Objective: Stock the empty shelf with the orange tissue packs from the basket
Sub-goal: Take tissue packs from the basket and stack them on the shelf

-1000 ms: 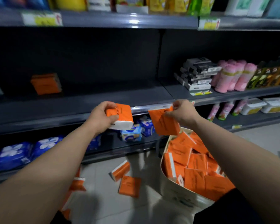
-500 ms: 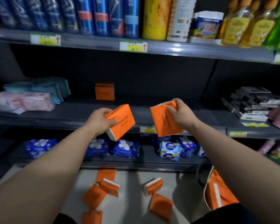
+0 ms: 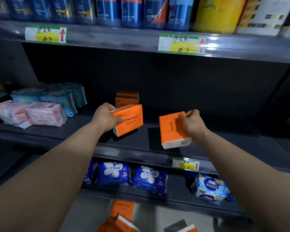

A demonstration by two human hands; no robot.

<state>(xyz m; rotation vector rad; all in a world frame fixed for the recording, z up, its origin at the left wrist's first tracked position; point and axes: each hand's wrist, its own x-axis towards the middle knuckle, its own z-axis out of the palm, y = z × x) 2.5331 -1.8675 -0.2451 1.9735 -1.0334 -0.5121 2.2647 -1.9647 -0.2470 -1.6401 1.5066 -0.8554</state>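
My left hand (image 3: 105, 117) grips an orange tissue pack (image 3: 130, 119), tilted, just above the dark middle shelf (image 3: 224, 144). My right hand (image 3: 192, 123) holds a second orange tissue pack (image 3: 170, 131) upright over the shelf's front part. Behind the left pack, an orange tissue pack (image 3: 126, 98) stands at the back of the shelf. The basket is out of view.
Pink packs (image 3: 30, 114) and light blue packs (image 3: 57, 96) lie at the shelf's left end. Blue packs (image 3: 132, 176) fill the shelf below. Several orange packs (image 3: 122, 215) lie on the floor. Bottles and cans (image 3: 132, 12) line the shelf above.
Both hands have carried their packs forward over the middle shelf and lower toward it. The view has moved closer to the shelf and the basket has left the frame.
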